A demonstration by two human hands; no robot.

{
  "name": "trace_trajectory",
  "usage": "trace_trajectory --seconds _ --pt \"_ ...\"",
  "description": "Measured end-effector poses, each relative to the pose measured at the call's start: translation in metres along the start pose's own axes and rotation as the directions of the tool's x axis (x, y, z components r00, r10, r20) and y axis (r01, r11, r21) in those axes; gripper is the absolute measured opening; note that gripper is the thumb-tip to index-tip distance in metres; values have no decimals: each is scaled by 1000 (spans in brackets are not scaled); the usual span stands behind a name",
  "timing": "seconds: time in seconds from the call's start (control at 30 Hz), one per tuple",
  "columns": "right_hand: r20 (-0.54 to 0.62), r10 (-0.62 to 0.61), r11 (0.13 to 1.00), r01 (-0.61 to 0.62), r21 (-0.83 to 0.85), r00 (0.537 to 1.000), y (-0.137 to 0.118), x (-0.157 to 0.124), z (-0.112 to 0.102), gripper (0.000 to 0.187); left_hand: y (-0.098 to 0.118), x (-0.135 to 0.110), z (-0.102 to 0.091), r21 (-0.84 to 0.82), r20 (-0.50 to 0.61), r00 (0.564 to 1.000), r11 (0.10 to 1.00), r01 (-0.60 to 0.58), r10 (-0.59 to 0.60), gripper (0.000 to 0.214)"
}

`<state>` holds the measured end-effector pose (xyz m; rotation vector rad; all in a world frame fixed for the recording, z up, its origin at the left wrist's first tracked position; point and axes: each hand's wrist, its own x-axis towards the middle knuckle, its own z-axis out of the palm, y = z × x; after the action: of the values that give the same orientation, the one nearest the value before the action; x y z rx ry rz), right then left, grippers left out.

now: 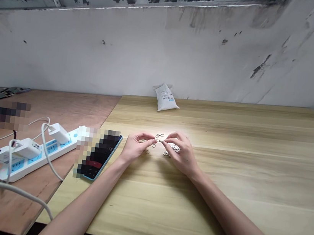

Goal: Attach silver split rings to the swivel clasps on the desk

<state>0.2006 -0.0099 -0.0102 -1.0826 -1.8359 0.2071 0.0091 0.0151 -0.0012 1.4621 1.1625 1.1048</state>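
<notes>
My left hand [136,145] pinches a small metal ring [157,140] between thumb and fingertips. My right hand [181,151] meets it from the other side, its thumb and fingers closed on a tiny metal piece touching the ring; its exact kind is too small to tell. Just beyond the fingertips lies a small metal clasp with a ring [159,135]. Loose split rings [154,145] rest on the wood below the left fingers. A little pile of shiny metal pieces [175,148] is partly hidden under the right hand, with another clasp [166,154] beside it.
A phone [102,156] lies left of my left forearm. Further left, a white power strip [45,153] with plugged chargers and cables sits on a reddish-brown board [94,109]. A white plastic packet [166,98] stands near the wall, at the back of the wooden table [242,152].
</notes>
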Motion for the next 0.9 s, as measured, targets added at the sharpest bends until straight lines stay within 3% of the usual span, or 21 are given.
trace_trajectory --seconds 0.9 --pt "-4 -63 997 63 -41 998 0 -2 3 11 -2 -1 2 -8 -18 1000 1000 25 -25 28"
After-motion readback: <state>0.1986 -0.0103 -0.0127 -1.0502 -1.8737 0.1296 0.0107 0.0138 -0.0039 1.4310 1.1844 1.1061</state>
